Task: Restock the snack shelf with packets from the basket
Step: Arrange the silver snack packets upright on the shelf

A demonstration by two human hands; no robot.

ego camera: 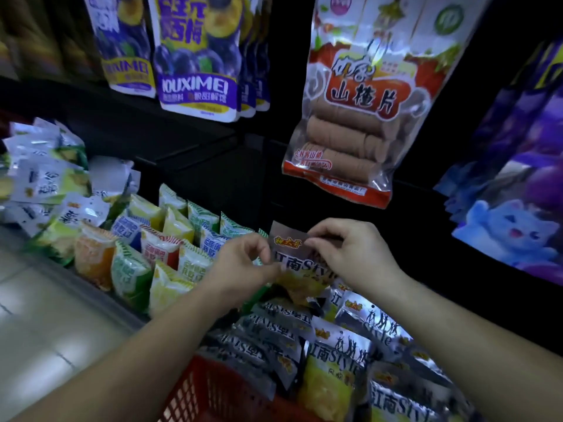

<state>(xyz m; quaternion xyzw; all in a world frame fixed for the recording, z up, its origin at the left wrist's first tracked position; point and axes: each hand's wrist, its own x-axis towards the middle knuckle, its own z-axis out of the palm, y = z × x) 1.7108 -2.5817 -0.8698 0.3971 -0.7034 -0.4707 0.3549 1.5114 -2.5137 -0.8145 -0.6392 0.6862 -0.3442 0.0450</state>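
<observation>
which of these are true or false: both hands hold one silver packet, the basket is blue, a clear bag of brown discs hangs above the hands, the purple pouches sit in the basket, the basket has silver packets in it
1. Both hands hold one silver packet. True: the left hand and right hand each pinch the top of the silver packet.
2. The basket is blue. False: the basket is red.
3. A clear bag of brown discs hangs above the hands. True: the disc bag hangs there.
4. The purple pouches sit in the basket. False: the purple pouches are up on the shelf at upper left.
5. The basket has silver packets in it. True: more silver packets are piled there.
</observation>
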